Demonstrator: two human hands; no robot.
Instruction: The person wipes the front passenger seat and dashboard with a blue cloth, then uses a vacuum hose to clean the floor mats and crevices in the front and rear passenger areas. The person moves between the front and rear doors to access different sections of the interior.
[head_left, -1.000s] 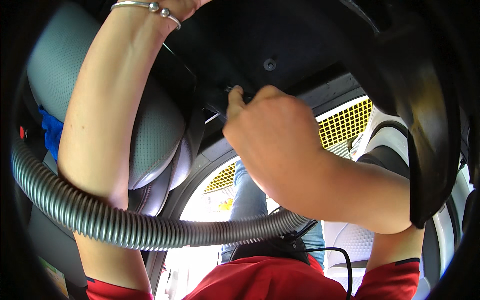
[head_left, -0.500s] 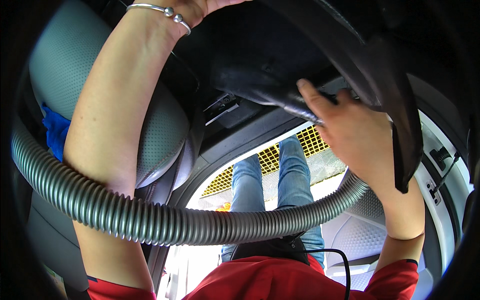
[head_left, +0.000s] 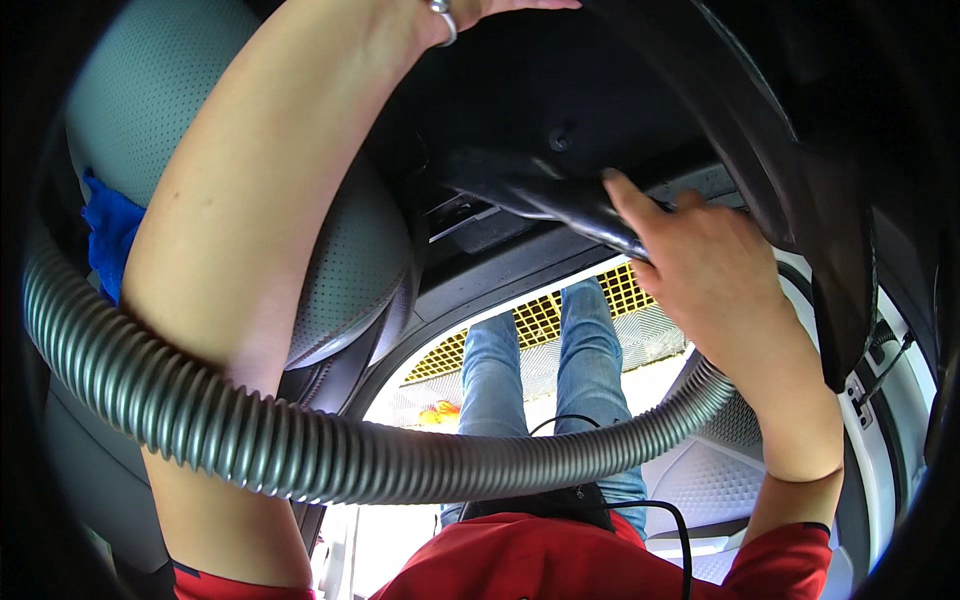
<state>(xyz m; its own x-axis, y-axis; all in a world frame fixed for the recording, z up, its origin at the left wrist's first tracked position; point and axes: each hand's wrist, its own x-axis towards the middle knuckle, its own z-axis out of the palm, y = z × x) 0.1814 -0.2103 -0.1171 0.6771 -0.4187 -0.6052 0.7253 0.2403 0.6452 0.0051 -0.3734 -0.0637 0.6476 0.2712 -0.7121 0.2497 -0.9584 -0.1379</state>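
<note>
Right hand [head_left: 715, 255]: fingers closed around a glossy black tube [head_left: 575, 205], index finger laid forward along it. The tube slants up and to the left from the grip, its far end blurred above the dark interior trim, near a seat rail [head_left: 455, 216] and below a round fastener [head_left: 560, 139]. Left hand [head_left: 478, 9]: mostly cut off by the upper edge; some fingers reach to the right, and whether it grips anything cannot be told. A silver bracelet [head_left: 447, 25] sits at that wrist.

A grey corrugated hose [head_left: 400, 462] sags across the person's front, passing over the left forearm and rising behind the right wrist (its join to the tube, if any, is hidden by the hand). A perforated grey-green seat [head_left: 350, 265] stands beside the left forearm, with a blue cloth [head_left: 112, 240] on the forearm's outer side. Through the doorway, yellow grating [head_left: 540, 320] lies beyond the person's jeans [head_left: 590, 340].
</note>
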